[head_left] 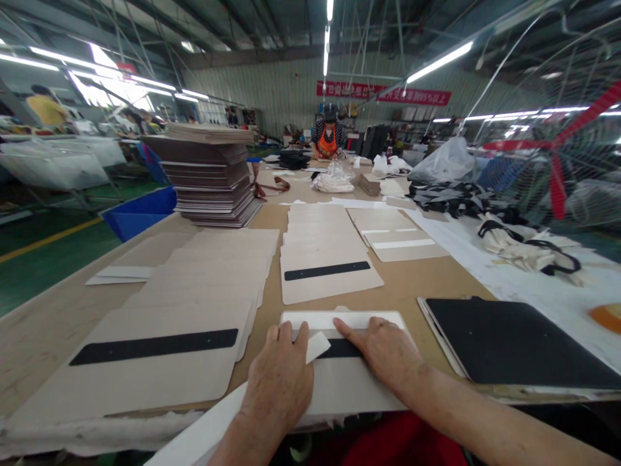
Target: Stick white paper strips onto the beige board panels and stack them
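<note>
In front of me lies a beige panel [354, 388] with a black strip [343, 348] across it and a white strip [317, 318] along its far edge. My left hand [281, 372] rests on the panel's left side, fingers curled around a white paper-like strip [317, 347] whose short end sticks out by the index finger. A long white band [204, 427] runs under my left wrist toward me; whether it is the same piece is hidden. My right hand [388, 346] lies on the panel, thumb stretched out and fingertips pressing on the white strip at the far edge.
Overlapping beige panels [194, 278] spread at left, with another row [325, 239] ahead. A tall stack of brown boards [208, 175] stands back left. Black panels [514, 336] lie at right, beyond them cloth pieces with black straps [528, 249]. A fan [553, 145] and a co-worker [328, 136] are farther off.
</note>
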{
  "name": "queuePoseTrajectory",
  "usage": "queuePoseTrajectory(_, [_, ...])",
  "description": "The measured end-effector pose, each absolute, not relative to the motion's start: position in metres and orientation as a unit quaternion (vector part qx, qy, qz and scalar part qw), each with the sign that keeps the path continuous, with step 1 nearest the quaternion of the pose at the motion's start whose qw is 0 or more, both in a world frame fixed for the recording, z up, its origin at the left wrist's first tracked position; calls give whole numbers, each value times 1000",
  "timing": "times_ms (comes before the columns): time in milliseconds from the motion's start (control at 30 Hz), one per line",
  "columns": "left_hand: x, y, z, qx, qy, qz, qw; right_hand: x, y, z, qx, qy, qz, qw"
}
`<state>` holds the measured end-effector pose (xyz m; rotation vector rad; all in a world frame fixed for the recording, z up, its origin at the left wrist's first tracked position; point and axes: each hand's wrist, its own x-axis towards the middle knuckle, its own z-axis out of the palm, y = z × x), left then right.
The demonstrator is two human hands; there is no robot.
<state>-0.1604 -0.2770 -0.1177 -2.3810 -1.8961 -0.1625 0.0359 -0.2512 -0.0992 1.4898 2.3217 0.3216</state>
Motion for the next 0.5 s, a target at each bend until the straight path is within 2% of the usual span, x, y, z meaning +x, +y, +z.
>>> queuePoseTrajectory(167, [-158,-274,-115,-773,-631,-51,31,47,-250,-106,528,837,101,107])
queuePoseTrajectory(333, [-159,-274,-118,-771,-635,-43,31,88,-251,-115,531,834,119,88])
queuePoseTrajectory(500, [-164,-276,-119,-777,-626,-55,28,129,-259,-118,579,812,67,32])
